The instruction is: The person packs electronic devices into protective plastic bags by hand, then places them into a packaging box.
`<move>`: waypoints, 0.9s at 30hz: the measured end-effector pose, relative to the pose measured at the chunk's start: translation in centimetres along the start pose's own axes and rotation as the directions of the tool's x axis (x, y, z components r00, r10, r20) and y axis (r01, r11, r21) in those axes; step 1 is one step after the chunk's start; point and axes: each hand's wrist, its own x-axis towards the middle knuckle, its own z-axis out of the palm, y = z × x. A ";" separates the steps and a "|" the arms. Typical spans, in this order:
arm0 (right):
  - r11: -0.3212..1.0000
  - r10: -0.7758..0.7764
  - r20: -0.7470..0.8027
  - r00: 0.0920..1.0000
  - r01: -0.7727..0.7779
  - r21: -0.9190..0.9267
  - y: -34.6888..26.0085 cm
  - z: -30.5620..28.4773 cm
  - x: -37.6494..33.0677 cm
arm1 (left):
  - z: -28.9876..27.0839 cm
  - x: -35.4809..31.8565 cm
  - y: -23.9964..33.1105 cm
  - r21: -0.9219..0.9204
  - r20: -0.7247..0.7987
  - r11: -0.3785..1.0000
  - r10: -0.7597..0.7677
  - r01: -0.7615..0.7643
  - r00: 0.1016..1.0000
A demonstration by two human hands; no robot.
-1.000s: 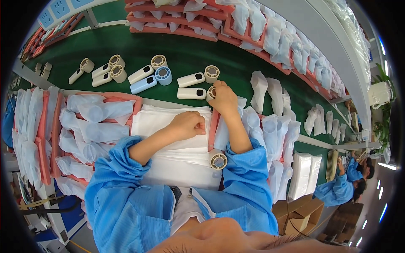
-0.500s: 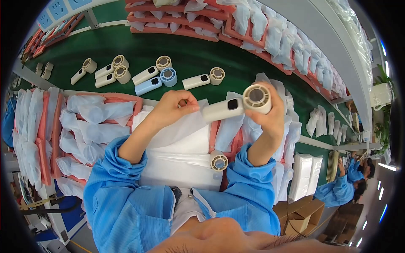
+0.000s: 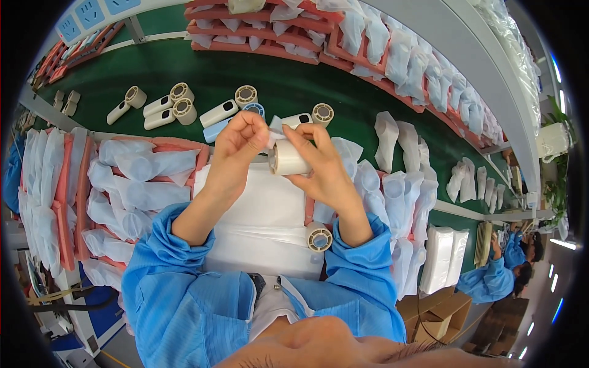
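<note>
Over the stack of white bags [image 3: 251,199], my right hand [image 3: 328,165] grips the round head of a cream handheld fan [image 3: 293,159], its ringed end turned to the left. The fan's handle is hidden behind my hands. A translucent plastic bag [image 3: 275,130] shows between both hands; my left hand [image 3: 233,153] pinches it, fingers closed. Below, another cream fan head [image 3: 318,237] sits at the right edge of the bag stack. Beyond my hands lie several cream fans [image 3: 219,113] and a blue fan [image 3: 216,130], partly hidden by my left hand.
Pink foam trays [image 3: 78,202] with bagged fans flank me at left; more bagged fans [image 3: 392,187] are at right. Tray stacks [image 3: 257,40] line the green bench's [image 3: 276,76] far side. White packets [image 3: 437,257] and a cardboard box [image 3: 438,313] are lower right; a co-worker [image 3: 491,279] sits beyond.
My right hand has brought the fan leftward to my left hand, and its head has turned sideways. My left hand has raised the plastic bag, and both hands now meet.
</note>
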 end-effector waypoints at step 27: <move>0.984 0.067 0.092 0.993 -0.081 0.160 2.9 1.1 -1.1 | -0.3 0.2 2.0 0.300 0.357 0.828 0.363 -0.474 0.861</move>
